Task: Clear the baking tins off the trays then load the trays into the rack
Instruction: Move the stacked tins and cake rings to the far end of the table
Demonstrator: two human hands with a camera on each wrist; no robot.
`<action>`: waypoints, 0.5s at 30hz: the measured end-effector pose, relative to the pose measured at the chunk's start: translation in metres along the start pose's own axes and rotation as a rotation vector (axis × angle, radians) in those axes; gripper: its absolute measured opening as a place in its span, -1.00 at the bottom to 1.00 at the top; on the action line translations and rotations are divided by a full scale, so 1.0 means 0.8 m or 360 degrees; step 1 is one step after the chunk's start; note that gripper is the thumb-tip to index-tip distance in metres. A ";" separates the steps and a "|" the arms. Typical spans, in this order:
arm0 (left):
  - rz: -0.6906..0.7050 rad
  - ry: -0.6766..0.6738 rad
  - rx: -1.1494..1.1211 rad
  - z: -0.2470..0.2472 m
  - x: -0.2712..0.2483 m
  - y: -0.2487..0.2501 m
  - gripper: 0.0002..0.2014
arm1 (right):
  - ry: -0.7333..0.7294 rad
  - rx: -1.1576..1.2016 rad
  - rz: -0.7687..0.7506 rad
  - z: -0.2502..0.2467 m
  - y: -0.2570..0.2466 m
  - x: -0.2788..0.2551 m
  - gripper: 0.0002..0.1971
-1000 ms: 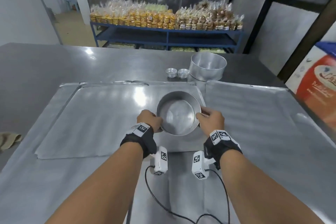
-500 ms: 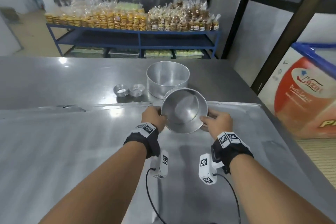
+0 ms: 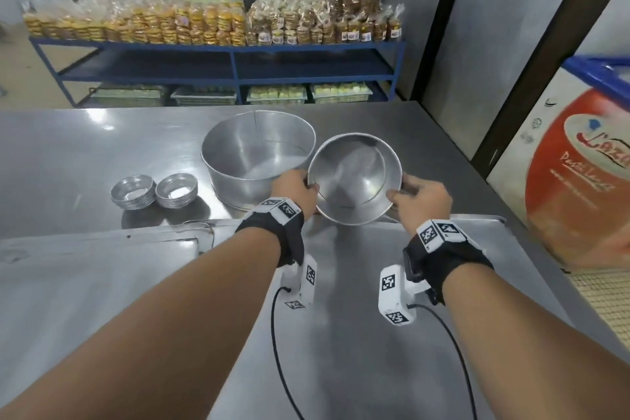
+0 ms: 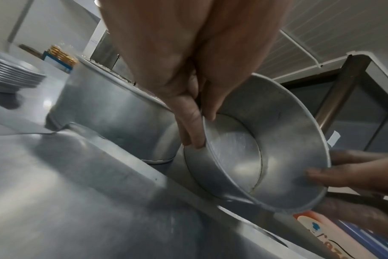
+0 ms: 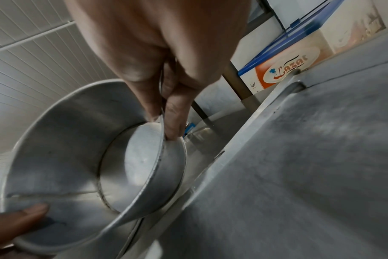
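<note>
Far left on the tabletop (image 3: 85, 153) I see two stacks of small fluted tins (image 3: 154, 191), well apart from anything I am moving. Right of them stands the large round tin (image 3: 257, 155), set on the bare tabletop just beyond the far edge of the trays (image 3: 102, 283).

My left hand (image 3: 294, 189) pinches the left rim of the smaller round tin (image 3: 354, 177), thumb inside the wall and fingers (image 4: 192, 129) outside it. The tin is lifted and tilted, its open mouth turned toward me, hanging above the far edge of the right tray and just beside the large tin; I cannot tell whether the two walls touch. My right hand (image 3: 421, 196) grasps the right rim the same way, thumb inside and fingers (image 5: 174, 121) down the outer wall.

The risks as I judge them: both grips are thin pinches on a smooth metal edge, so the tin could pivot or slip out if one hand lets go first. Setting it down this close, its left wall could strike the large tin and shove it left toward the small stacks. Its low near edge could also catch the raised tray lip and leave the tin half on the tray.
</note>
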State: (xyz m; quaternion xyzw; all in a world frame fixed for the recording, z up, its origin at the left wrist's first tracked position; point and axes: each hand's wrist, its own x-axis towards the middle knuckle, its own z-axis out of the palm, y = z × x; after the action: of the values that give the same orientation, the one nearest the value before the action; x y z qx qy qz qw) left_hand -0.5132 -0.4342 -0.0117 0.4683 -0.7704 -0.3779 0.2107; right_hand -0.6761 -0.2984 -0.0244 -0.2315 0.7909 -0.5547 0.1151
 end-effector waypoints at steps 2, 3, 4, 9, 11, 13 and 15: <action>0.0003 0.0025 0.0180 0.011 0.027 0.003 -0.85 | 0.0004 -0.0049 -0.0016 0.008 0.005 0.023 -0.64; -0.0006 0.0040 0.0235 0.015 0.039 0.006 -0.84 | 0.0003 -0.0104 -0.0043 0.011 0.005 0.033 -0.67; -0.0036 0.0046 0.0261 0.018 0.052 0.009 -0.82 | -0.0005 -0.0172 -0.0050 0.013 0.003 0.043 -0.69; 0.0011 0.0047 0.0331 0.032 0.110 0.021 -0.94 | -0.0079 -0.0226 0.0007 0.033 -0.006 0.101 -0.69; 0.0056 0.0012 0.0327 0.036 0.126 0.028 -0.95 | -0.0106 -0.0240 0.0101 0.037 -0.013 0.116 -0.76; 0.0015 -0.0107 0.0325 0.040 0.140 0.033 -0.73 | -0.0172 -0.0269 0.0157 0.041 -0.015 0.129 -0.85; 0.0022 -0.0213 0.0653 0.045 0.142 0.039 -0.59 | -0.0236 -0.0351 0.0172 0.045 -0.016 0.140 -0.80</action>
State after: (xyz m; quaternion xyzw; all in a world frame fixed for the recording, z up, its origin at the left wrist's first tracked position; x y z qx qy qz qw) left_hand -0.6089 -0.5116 -0.0130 0.4698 -0.8467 -0.2420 0.0618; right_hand -0.7540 -0.3872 -0.0171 -0.2402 0.8477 -0.4388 0.1767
